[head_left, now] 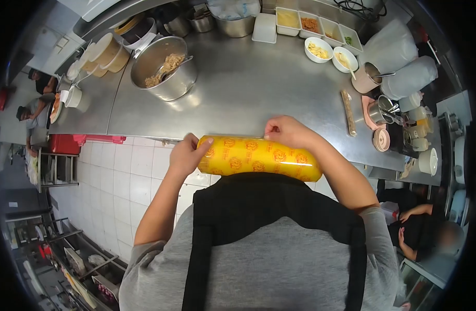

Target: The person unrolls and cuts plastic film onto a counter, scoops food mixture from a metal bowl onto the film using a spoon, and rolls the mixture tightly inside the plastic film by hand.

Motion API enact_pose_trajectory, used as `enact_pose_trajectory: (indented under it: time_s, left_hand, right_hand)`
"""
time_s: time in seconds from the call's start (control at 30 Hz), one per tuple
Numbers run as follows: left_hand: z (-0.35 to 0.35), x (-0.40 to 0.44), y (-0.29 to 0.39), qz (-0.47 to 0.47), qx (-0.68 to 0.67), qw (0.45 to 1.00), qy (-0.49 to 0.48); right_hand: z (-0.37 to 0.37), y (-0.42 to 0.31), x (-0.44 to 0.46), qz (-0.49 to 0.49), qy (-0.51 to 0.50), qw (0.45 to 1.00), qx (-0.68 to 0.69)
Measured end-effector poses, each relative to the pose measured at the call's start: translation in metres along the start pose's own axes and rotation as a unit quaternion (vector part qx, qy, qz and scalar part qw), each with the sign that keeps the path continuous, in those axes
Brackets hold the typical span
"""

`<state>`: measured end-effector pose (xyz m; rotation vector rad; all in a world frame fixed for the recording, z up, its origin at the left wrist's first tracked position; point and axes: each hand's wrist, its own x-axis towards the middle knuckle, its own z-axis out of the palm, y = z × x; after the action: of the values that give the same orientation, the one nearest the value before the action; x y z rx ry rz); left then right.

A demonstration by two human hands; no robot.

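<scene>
A large yellow roll of plastic wrap (pixel 258 158) printed with red figures lies crosswise in front of my black apron, by the counter's near edge. My left hand (pixel 187 154) is closed on its left end, thumb on top and the other fingers partly hidden. Above the far side of the roll, my right hand (pixel 285 130) is closed with its fingertips pinched together at the roll's upper edge. Whatever lies between those fingertips is too small to make out. The right end of the roll rests near my right forearm.
The steel counter (pixel 232 88) bears a deep pot (pixel 178 85) of cooked food, white bowls (pixel 318 50), trays of ingredients (pixel 288 22) and a wooden rolling pin (pixel 349 113). Utensil containers (pixel 379 111) stand at right. Other people are at the far left and lower right.
</scene>
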<state>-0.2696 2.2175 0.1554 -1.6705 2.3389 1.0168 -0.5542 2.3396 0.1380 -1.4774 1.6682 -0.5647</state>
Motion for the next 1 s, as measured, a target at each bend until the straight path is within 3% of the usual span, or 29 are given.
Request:
enact_pose_trajectory:
  time_s: [0.03,0.1,0.2,0.3,0.4,0.5,0.6,0.63,0.73,0.83,0.93,1.0]
  left_hand:
    - [0.002,0.002,0.002,0.101,0.022,0.989,0.103]
    - [0.01,0.005,0.012,0.296,0.061,0.905,0.299]
    - [0.028,0.015,0.054,0.456,0.022,0.854,0.247]
    - [0.039,0.024,0.077,0.382,0.028,0.922,0.062]
    - [0.044,0.034,0.08,0.395,0.023,0.914,0.086]
    - [0.033,0.047,0.077,0.431,0.04,0.902,0.009]
    - [0.017,0.056,0.072,0.385,-0.052,0.907,-0.166]
    - [0.018,0.059,0.069,0.407,-0.081,0.894,-0.169]
    - [0.011,0.065,0.069,0.358,0.042,0.92,-0.152]
    - [0.028,0.09,0.049,0.379,0.111,0.919,0.016]
    - [0.012,0.079,0.058,0.295,-0.038,0.943,-0.148]
    - [0.022,0.07,0.069,0.363,-0.037,0.915,-0.17]
  right_hand:
    - [0.001,-0.002,0.0,-0.017,0.023,1.0,-0.013]
    - [0.003,-0.008,-0.004,-0.038,0.069,0.996,-0.041]
    - [0.013,-0.016,-0.012,-0.063,0.132,0.984,-0.097]
    - [0.019,-0.018,-0.017,-0.06,0.165,0.975,-0.135]
    - [0.014,-0.019,-0.027,-0.028,0.149,0.984,-0.095]
    - [0.002,-0.01,-0.034,-0.041,0.115,0.987,-0.102]
    - [0.0,0.011,-0.03,-0.032,0.119,0.982,-0.142]
    - [0.004,0.015,-0.027,-0.029,0.141,0.976,-0.163]
    - [0.002,0.01,-0.019,-0.028,0.169,0.963,-0.21]
    - [-0.008,0.021,-0.012,-0.054,0.144,0.975,-0.164]
    - [-0.01,0.022,-0.012,-0.066,0.137,0.978,-0.139]
    - [-0.008,0.02,-0.013,-0.081,0.151,0.971,-0.168]
